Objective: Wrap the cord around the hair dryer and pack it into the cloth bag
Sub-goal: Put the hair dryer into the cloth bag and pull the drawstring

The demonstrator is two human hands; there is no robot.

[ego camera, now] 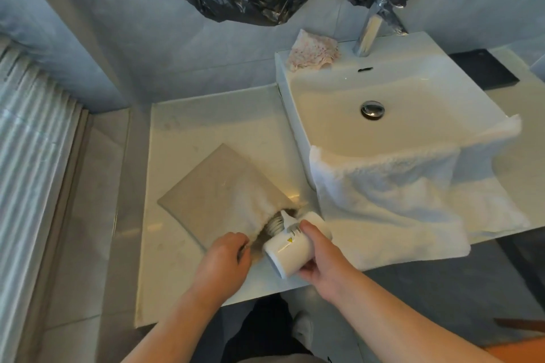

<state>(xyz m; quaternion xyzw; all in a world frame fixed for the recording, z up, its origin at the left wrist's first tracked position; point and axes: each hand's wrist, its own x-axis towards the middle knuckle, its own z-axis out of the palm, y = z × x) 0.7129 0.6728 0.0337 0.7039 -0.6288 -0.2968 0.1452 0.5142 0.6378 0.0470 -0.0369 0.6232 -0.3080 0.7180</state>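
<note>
My right hand (317, 256) is wrapped around the white barrel of the hair dryer (290, 250), thumb lying across the top near the yellow warning mark and the other fingers (306, 270) curled under and behind it, closed firmly on the body. The dryer is tilted, with its handle end and the coiled white cord (274, 225) already inside the mouth of the cloth bag (218, 197), while the wide barrel is outside. My left hand (225, 255) is at the near edge of the bag's opening, fingers bent and pinched onto the fabric rim, knuckles up; I cannot see the fingertips themselves. The beige bag lies flat on the white counter (182, 127), left of the sink (383, 91) and the white towel (389, 191) draped over its front edge.
</note>
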